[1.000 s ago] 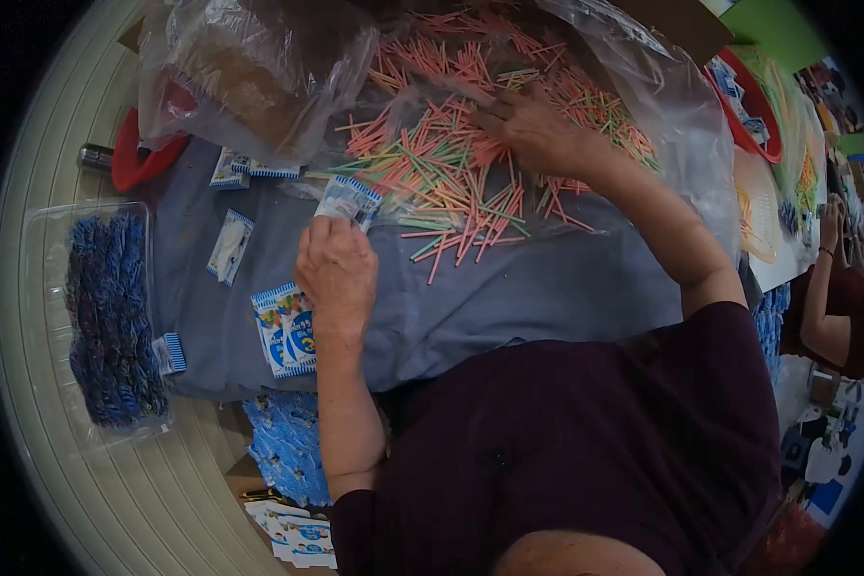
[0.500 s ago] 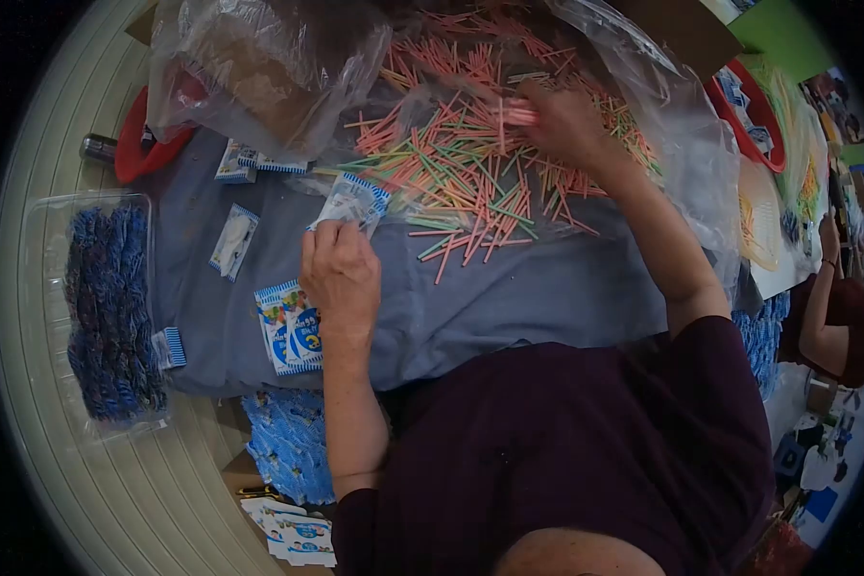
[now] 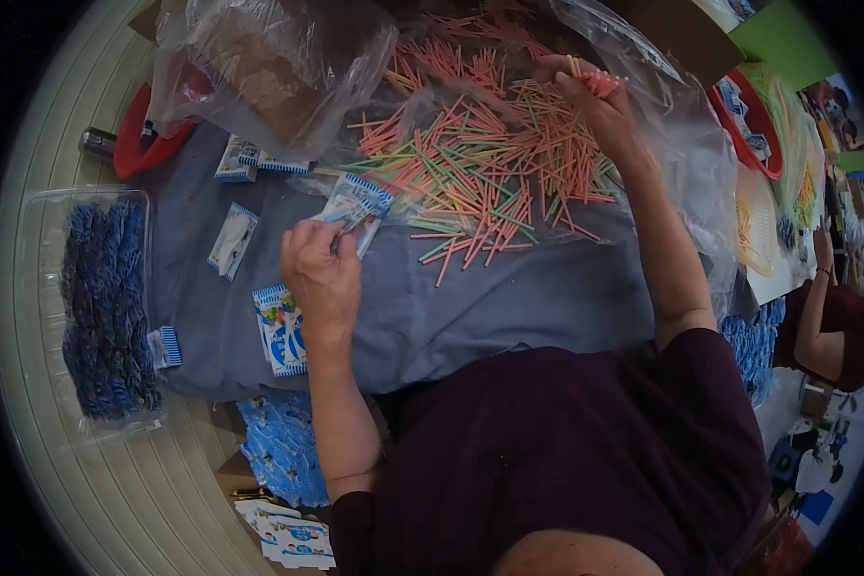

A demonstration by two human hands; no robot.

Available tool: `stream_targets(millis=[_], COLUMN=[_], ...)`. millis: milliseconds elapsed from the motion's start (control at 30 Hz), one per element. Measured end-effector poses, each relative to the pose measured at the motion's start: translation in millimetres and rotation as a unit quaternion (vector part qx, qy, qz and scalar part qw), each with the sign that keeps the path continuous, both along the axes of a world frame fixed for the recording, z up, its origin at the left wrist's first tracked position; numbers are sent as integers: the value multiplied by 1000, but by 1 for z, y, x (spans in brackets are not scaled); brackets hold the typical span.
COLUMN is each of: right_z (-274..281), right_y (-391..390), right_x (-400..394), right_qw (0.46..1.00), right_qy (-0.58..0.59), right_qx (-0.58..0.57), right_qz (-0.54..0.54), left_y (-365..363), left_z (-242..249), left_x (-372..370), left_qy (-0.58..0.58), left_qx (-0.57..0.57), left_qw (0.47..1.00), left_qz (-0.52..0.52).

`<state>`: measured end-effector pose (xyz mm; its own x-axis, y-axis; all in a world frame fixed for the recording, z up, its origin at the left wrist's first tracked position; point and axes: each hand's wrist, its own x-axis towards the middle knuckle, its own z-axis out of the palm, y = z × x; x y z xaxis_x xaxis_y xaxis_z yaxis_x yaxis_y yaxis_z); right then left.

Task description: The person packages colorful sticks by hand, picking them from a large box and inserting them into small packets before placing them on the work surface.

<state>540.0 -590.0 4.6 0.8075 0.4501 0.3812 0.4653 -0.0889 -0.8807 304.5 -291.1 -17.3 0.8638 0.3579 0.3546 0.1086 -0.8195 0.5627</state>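
My right hand (image 3: 605,120) is closed around a small bundle of thin pink sticks (image 3: 602,84), with their ends showing past the fingers. It hovers over the right side of a big loose pile of pink, green and yellow sticks (image 3: 494,158) on clear plastic. On the grey cloth, my left hand (image 3: 322,278) has curled fingers at the left edge of a blue-and-white packet (image 3: 357,206), and seems to pinch it. Below that hand lie printed blue-and-white sachets (image 3: 278,331), partly covered by the wrist.
A small white packet (image 3: 232,240) lies left of my left hand, with more packets (image 3: 250,161) behind. A clear tray (image 3: 34,288) of dark blue wrapped pieces stands far left. Red baskets (image 3: 134,134) (image 3: 773,144) flank the work surface. Another person's arm (image 3: 821,317) shows far right.
My right hand has lifted out of the pile, up and to the right, with the pink sticks. My left hand has shifted slightly left and down, uncovering more of the packet.
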Motion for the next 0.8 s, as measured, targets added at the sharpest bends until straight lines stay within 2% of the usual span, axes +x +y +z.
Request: stream_targets(millis=[33, 67, 100, 133, 167, 200, 233, 267, 300, 333, 367, 400, 433, 467, 500, 533, 600, 633, 700, 733, 767, 800], right_z=[-4, -11, -19, -37, -60, -70, -61, -46, -38, -38, -38, -38, -31, -19, -10, -6, -3, -3, -2, 2, 10, 17], right_y=[-2, -4, -7, -11, -14, -14, -11, -7, -5, -5, -7, -8, -9, -10, -12, -13, -10, -6, 6, 14, 25, 35], right_x=[1, 4, 7, 11, 16, 20, 21, 19, 18, 19, 21, 22, 18, 8, 2, 0, -4, -6, -10, -18, -32, -46], right_qw=[1000, 988, 953, 954, 907, 766, 767, 896, 965, 965, 979, 988, 988, 998, 990, 990, 928, 927, 849, 846, 848, 849], right_qy=[2, 55, 107, 107, -190, -470, -471, -272, -55, -55, -49, -42, -43, 45, 131, 131, 216, 218, 290, 292, 296, 301], right_qx=[-1, -144, -282, -281, -372, -424, -423, -349, -252, -252, -197, -142, -141, -49, 45, 46, 227, 227, 341, 341, 358, 374], right_qz=[-1, 3, 5, 2, -61, -114, -109, -33, 43, 45, 6, -34, -36, -5, 25, 20, 201, 204, 282, 287, 253, 219], left_y=[-1, -2, -4, -5, -5, -5, -5, -3, -2, -1, 2, 6, 8, 9, 8, 7, -8, -17, -36, -44, -50, -54], left_z=[0, 1, 3, 5, 7, 9, 10, 9, 8, 8, 7, 6, 6, 7, 8, 10, 13, 15, 14, 13, 11, 9], left_x=[0, -1, -2, -2, -1, -2, -5, -7, -6, -4, -2, -1, 1, 1, 0, 1, 4, 5, 9, 12, 16, 20], left_qy=[-3, -3, 16, 35, 33, 18, 6, 10, 26, 40, 39, 37, 34, 34, 1, -29, -56, -85, -73, -60, -60, -57], left_qx=[55, 55, 78, 102, 101, 110, 119, 119, 98, 77, 78, 24, -29, -29, -148, -265, -293, -319, -349, -381, -378, -425], left_qw=[998, 998, 997, 994, 994, 994, 992, 992, 995, 996, 996, 999, 999, 999, 989, 963, 953, 942, 931, 918, 919, 898], left_qz=[-9, -10, -4, 1, 0, -15, -29, -26, -21, -15, -15, -11, -9, -13, -21, -27, -51, -69, -80, -97, -92, -103])
